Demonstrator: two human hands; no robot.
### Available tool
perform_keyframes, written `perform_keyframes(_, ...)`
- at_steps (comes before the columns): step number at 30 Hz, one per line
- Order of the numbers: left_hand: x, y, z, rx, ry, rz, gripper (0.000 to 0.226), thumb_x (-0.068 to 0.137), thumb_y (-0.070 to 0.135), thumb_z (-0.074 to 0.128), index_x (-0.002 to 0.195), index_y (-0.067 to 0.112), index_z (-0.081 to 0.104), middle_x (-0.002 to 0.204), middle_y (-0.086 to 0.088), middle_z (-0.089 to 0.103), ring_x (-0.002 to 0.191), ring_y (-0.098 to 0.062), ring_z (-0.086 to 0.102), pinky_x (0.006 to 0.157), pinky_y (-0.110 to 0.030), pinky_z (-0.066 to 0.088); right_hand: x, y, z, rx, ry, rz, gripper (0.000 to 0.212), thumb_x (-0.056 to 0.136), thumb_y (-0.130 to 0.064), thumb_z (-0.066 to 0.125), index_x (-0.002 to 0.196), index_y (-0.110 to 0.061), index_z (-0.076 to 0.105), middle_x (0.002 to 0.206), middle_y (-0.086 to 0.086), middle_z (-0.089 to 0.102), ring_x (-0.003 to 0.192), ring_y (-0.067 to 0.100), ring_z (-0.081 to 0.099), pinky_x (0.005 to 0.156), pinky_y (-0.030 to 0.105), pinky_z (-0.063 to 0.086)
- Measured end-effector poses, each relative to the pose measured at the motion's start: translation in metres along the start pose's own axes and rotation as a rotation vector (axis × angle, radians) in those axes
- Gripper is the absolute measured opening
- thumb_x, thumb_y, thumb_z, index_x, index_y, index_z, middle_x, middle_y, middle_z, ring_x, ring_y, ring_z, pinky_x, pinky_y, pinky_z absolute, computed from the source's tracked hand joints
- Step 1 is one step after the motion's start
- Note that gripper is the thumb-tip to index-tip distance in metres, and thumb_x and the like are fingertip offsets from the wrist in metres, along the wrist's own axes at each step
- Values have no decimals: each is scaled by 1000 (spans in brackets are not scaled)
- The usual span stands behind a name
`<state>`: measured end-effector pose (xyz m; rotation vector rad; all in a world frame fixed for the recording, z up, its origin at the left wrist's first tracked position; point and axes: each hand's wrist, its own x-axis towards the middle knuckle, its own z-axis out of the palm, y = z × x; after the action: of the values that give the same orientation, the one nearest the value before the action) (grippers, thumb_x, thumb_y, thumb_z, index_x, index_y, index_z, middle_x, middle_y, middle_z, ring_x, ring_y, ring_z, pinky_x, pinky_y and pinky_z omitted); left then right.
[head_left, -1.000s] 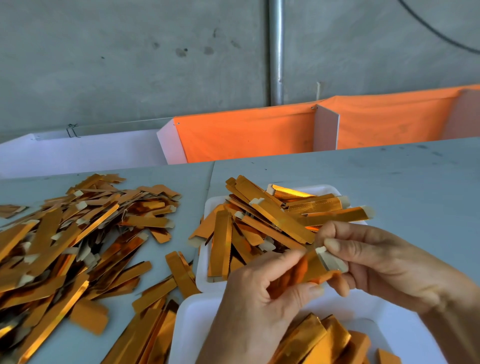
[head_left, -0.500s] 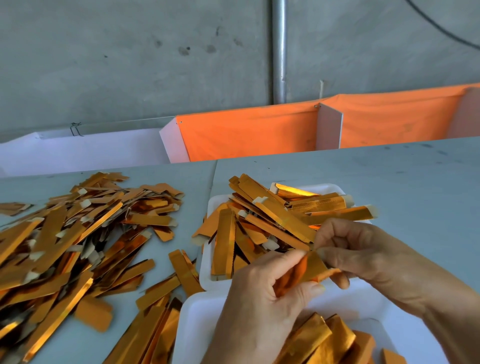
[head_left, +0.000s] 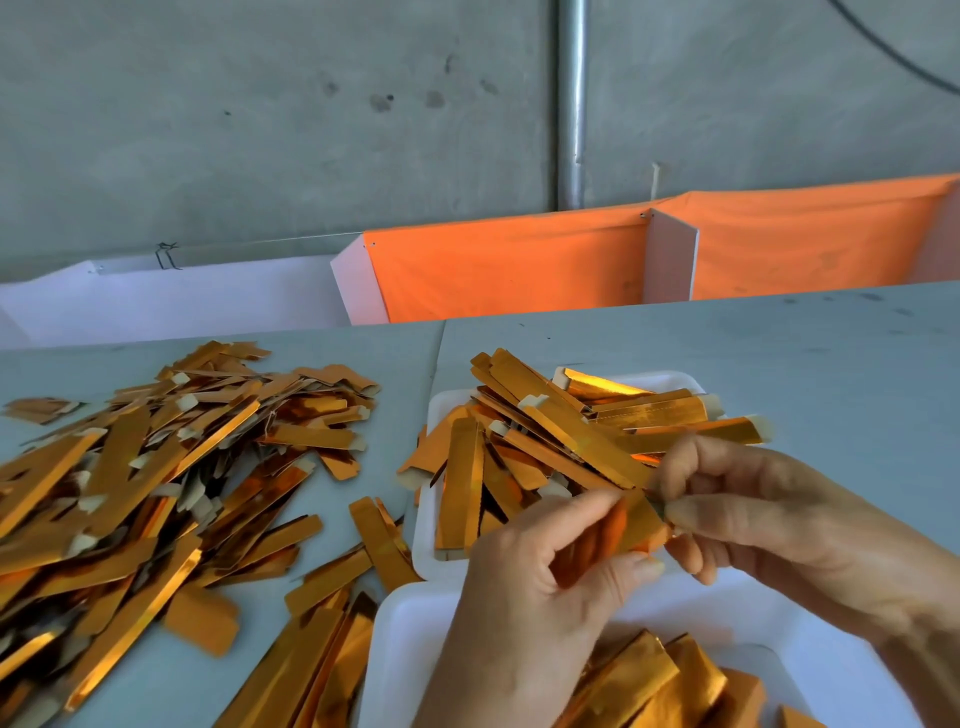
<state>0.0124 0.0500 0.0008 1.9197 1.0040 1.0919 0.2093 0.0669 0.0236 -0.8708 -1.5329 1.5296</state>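
The pale tab that was standing clear at the right end of the shiny orange-gold folded card strip (head_left: 623, 530) a second ago is now lying almost hidden under the fingertips of the right hand (head_left: 789, 525), which is pinching that end between thumb and forefinger. The left hand (head_left: 524, 613) is gripping the strip's other end, thumb below and forefinger on top, much as before. The strip is hanging in the air between the two hands, running roughly level from left to right, above the gap between the far white foam tray (head_left: 675, 382) and the near white foam tray (head_left: 415, 649). Its foil face is glowing deep orange, creased lengthwise, with only a grey sliver showing at the right tip.
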Motion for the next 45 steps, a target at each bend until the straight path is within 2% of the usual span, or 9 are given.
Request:
perform_keyframes(3,-1,-2,1,74,11,6,42,72,53,64,111,57,50,93,24,59,88,1,56,69,-8,42,2,-2,7,-99,34,15,12,68,-16,74,69,-16,62,56,6,51,49,15,48,51,20,43)
perform_keyframes(7,0,-3,2,128,0,3,51,72,50,64,112,64,36,104,32,55,95,8,54,73,-4,41,2,-1,9,-191,47,18,12,68,-7,62,68,-19,58,55,4,43,46,14,39,47,20,37)
perform_keyframes(12,0,-1,0,33,-20,-9,33,73,49,66,104,59,59,91,25,60,88,3,57,69,-5,41,-2,-1,-1,182,-75,47,25,72,-18,72,92,-6,65,63,8,47,48,18,47,48,23,43)
perform_keyframes(15,0,1,-2,23,-27,-5,37,76,45,67,111,54,59,90,25,61,89,3,57,70,-3,40,-1,2,-8,333,-138,99,44,66,-27,82,99,-3,68,64,11,51,51,18,54,47,25,49)
perform_keyframes(20,0,-1,-1,41,-19,-6,40,69,60,60,109,58,56,95,20,62,93,-2,58,72,-8,43,3,8,-7,468,-167,106,38,69,-20,85,100,-4,69,64,9,54,49,15,56,46,24,50)
perform_keyframes(24,-1,-1,0,73,-7,-10,35,67,65,57,102,61,58,93,23,60,93,-2,56,73,-10,44,6,9,-1,426,-67,123,38,57,-20,91,86,-8,70,57,7,49,42,15,50,42,23,45)
perform_keyframes(28,0,-1,0,88,7,-2,48,68,61,60,114,52,53,90,28,57,90,3,56,70,-6,41,6,5,4,334,1,106,17,63,-13,77,76,-11,67,53,5,46,39,13,46,41,21,42)
perform_keyframes(33,-1,-3,0,148,12,-1,49,73,50,66,120,37,62,92,34,55,91,7,54,70,-3,40,4,2,4,190,24,89,14,67,-9,76,74,-9,64,58,7,47,42,15,47,42,22,43)
perform_keyframes(45,-2,-5,0,161,7,-17,48,77,42,71,124,37,59,103,32,55,99,7,53,76,-5,44,2,-3,2,45,-28,97,15,67,2,65,76,-9,64,60,16,51,48,20,50,49,23,45)
